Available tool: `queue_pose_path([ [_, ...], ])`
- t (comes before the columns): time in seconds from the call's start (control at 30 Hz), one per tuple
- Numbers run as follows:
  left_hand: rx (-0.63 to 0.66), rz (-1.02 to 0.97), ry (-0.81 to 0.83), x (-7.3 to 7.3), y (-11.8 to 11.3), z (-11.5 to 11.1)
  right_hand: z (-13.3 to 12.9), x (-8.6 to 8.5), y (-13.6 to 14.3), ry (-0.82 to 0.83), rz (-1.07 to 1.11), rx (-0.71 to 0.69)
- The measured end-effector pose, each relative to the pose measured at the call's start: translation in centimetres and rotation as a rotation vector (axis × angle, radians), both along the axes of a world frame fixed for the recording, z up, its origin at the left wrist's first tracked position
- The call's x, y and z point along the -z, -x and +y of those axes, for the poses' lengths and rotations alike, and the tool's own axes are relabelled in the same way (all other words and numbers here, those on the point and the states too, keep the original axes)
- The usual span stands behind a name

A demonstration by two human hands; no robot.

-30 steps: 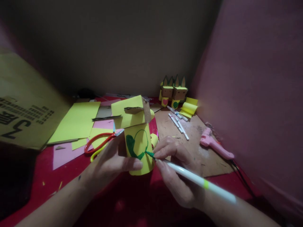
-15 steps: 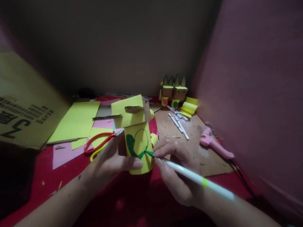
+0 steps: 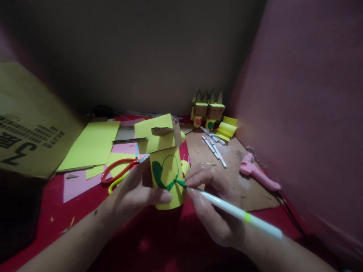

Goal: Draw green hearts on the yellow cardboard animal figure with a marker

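My left hand is wrapped round a yellow paper figure, its thumb across the lower front. The figure has a tube body and a boxy yellow-and-cardboard head with two dark-edged cardboard ears. On the body is a green heart outline, its left lobe and lower tip filled in. My right hand pinches a white marker pen with a green tip. That tip touches the paper at the heart's lower right edge. Red-and-yellow scissors lie just beyond my left hand.
Yellow sheets and pink paper lie left, beside a large carton. On the cardboard mat are several white markers and a pink glue gun. Similar finished-looking figures stand at the back.
The figure and both hands have shifted very slightly to the right. The marker tip remains by the heart's lower right edge; the filled area looks about the same.
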State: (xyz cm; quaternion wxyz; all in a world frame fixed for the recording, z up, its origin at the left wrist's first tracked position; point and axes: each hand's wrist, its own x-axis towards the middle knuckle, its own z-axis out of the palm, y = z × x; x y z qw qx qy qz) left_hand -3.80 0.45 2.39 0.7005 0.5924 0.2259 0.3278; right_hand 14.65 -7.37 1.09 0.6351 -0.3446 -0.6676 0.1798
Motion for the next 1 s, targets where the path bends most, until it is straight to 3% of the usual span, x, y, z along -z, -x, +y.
queue_pose_path([
  [0.73, 0.042, -0.003, -0.016, 0.13, 0.02, 0.16, 0.02, 0.00, 0.00, 0.004, 0.011, 0.014],
  [1.0, 0.004, 0.020, 0.004, -0.23, -0.03, -0.12, 0.03, 0.37, -0.18, -0.007, 0.007, -0.038],
])
